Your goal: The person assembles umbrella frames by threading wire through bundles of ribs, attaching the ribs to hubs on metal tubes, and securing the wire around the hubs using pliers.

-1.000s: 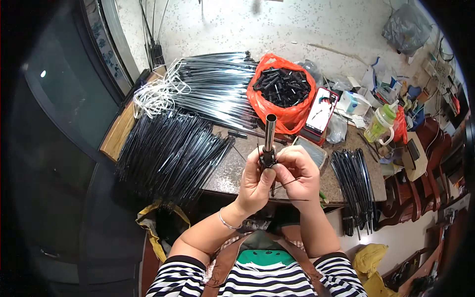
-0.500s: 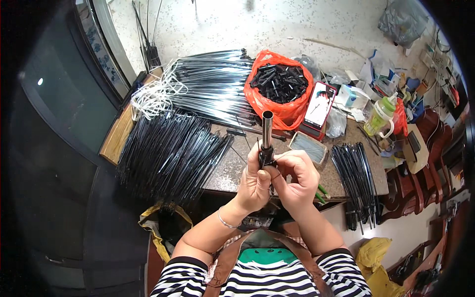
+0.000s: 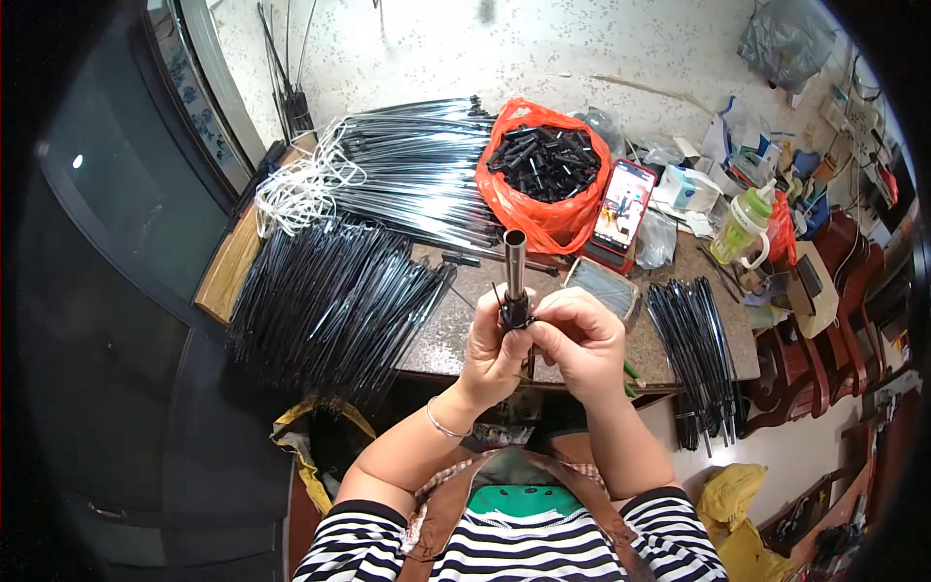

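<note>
Upright in front of me stands a shiny open-ended metal tube (image 3: 515, 264) with a black plastic collar (image 3: 517, 310) at its lower part. My left hand (image 3: 493, 351) is closed round the collar, thumb toward me. My right hand (image 3: 580, 341) pinches at the collar's right side with thumb and forefinger; what lies between those fingertips is too small to make out. A thin dark rod pokes up beside the left fingers. The tube's lower end is hidden by my hands.
Bundles of thin black rods (image 3: 330, 301) and silvery rods (image 3: 417, 165) with white ties lie at left. Behind my hands stand a red bag (image 3: 495, 209) of black plastic parts, a phone (image 3: 623, 206) and a clear tray (image 3: 603, 287). Rightward are more rods (image 3: 693, 339) and a green-lidded bottle (image 3: 745, 225).
The tube and my left hand have shifted slightly left and down. My right fingertips have closed in at the collar, and the thin dark strand seen across them earlier no longer shows.
</note>
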The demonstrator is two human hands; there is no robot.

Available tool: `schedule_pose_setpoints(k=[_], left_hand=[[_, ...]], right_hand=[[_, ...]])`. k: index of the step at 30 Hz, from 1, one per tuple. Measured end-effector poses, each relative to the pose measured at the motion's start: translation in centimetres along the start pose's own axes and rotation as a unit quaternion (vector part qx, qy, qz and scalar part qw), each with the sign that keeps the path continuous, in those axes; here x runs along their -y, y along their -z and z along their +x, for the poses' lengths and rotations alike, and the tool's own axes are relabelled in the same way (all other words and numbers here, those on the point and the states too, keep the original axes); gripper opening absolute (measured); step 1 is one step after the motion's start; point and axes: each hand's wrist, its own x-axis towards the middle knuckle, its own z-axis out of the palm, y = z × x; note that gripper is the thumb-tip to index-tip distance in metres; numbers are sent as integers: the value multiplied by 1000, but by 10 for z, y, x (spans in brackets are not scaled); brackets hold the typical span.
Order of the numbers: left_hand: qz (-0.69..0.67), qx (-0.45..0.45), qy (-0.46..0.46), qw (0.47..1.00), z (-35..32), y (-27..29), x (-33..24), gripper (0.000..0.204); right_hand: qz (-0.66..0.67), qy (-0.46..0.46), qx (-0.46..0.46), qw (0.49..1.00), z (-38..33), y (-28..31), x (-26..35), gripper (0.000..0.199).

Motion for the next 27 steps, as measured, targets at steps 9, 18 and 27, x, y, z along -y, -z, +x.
schedule_pose_setpoints(k=[9, 18, 27], left_hand=[[140, -22, -95, 985, 4, 1, 4, 31], [77, 5, 44, 996, 7, -1, -5, 31], [251, 101, 43, 962, 28, 12, -15, 22]], right_hand=[[79, -49, 56, 994, 4, 4, 5, 9], [-84, 46, 0, 995, 2, 6, 2, 7], [-105, 65, -44, 991, 5, 8, 7, 8]])
